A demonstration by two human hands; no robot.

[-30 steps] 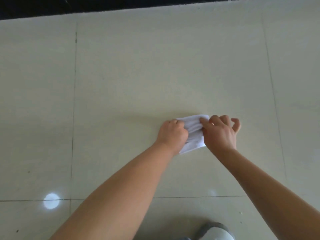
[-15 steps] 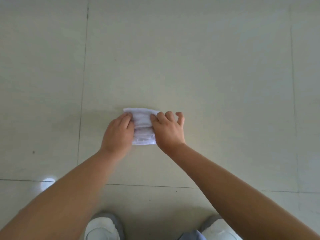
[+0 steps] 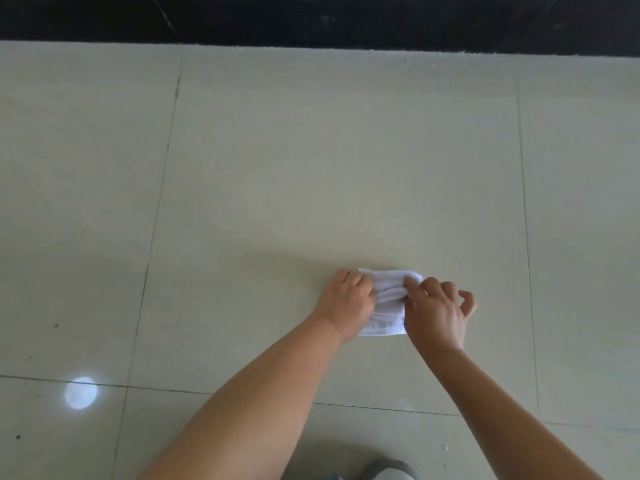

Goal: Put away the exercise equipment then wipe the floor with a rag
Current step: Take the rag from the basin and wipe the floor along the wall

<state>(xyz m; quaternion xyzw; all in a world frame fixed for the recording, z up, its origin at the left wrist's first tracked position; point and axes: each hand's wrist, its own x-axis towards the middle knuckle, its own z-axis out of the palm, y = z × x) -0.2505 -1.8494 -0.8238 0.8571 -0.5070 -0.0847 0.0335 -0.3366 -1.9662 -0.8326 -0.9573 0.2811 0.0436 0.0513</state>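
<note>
Head view: white rag [image 3: 386, 303] bunched flat on the pale tiled floor [image 3: 311, 168], toward 4 o'clock of frame centre. Left hand [image 3: 346, 299] grips its 9 o'clock edge, fingers curled. Right hand [image 3: 438, 311] pinches the 3 o'clock edge. Shoe toe [image 3: 394, 472] at 6 o'clock; black strip [image 3: 311, 19] at 12.
</note>
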